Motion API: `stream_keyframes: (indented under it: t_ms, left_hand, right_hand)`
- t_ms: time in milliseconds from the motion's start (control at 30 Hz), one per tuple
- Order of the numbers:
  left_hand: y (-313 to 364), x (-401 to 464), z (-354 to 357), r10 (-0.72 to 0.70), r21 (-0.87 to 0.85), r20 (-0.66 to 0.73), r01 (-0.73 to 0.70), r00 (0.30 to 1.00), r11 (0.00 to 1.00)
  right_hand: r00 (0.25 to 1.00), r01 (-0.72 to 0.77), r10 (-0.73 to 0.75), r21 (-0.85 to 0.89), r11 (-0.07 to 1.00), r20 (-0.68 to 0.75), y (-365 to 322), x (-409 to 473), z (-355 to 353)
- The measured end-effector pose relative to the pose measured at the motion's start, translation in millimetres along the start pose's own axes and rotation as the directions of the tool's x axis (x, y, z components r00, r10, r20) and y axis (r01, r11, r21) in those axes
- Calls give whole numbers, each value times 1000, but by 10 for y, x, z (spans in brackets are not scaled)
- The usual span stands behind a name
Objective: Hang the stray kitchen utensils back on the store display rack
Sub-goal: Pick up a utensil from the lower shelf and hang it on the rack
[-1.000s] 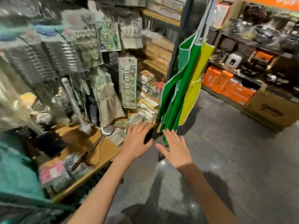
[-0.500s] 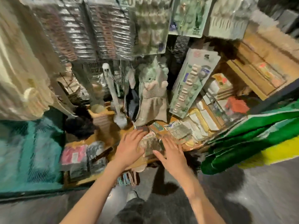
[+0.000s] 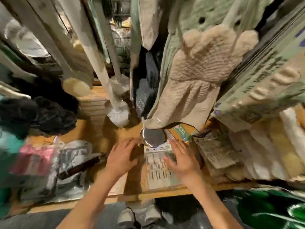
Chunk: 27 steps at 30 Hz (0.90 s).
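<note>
A steel ladle (image 3: 152, 137) lies on the wooden shelf (image 3: 148, 195), its round bowl partly under a hanging beige glove. A dark wooden-handled utensil (image 3: 82, 166) lies on packets to the left. My left hand (image 3: 123, 156) hovers with fingers spread just left of the ladle bowl, fingertips near its rim. My right hand (image 3: 180, 160) is spread flat over a flat packet of small tools (image 3: 156, 169), just right of the bowl. Neither hand holds anything.
Beige plush gloves (image 3: 196, 83), white brushes (image 3: 118, 113) and packaged goods hang from the rack close above the shelf. Black fluffy items (image 3: 41, 113) sit at left, pink and grey packets (image 3: 33, 157) below them. Green plastic (image 3: 272, 210) lies at the lower right.
The view has swung from the aisle down and in close to the shelf. Both hands have come forward to either side of the ladle bowl.
</note>
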<state>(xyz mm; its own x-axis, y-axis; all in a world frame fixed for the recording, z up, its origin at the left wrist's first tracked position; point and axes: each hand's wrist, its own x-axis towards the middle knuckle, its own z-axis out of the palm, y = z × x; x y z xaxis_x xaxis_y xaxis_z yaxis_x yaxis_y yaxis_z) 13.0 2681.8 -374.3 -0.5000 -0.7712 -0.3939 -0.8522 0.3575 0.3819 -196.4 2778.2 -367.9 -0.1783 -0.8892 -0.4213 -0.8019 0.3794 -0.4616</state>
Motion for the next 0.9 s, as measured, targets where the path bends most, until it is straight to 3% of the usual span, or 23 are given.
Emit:
stream_keyframes:
  t_ms: [200, 333, 500, 700, 900]
  left_hand:
    - [-116, 309, 416, -137, 76, -57, 142, 989, 987]
    - [-174, 420, 515, -180, 153, -68, 188, 981, 970]
    - [-169, 511, 501, -180, 185, -22, 181, 983, 966]
    - [-125, 472, 364, -107, 242, -61, 118, 992, 963]
    - [-61, 263, 178, -56, 302, 5, 52, 998, 952]
  right_hand:
    - [996, 55, -55, 9, 998, -71, 273, 478, 194]
    - [995, 38, -21, 180, 983, -98, 265, 675, 190]
    - [997, -60, 73, 347, 936, -24, 182, 878, 118]
    - [995, -10, 34, 238, 971, -98, 145, 700, 148]
    - [987, -44, 70, 179, 983, -142, 166, 438, 78]
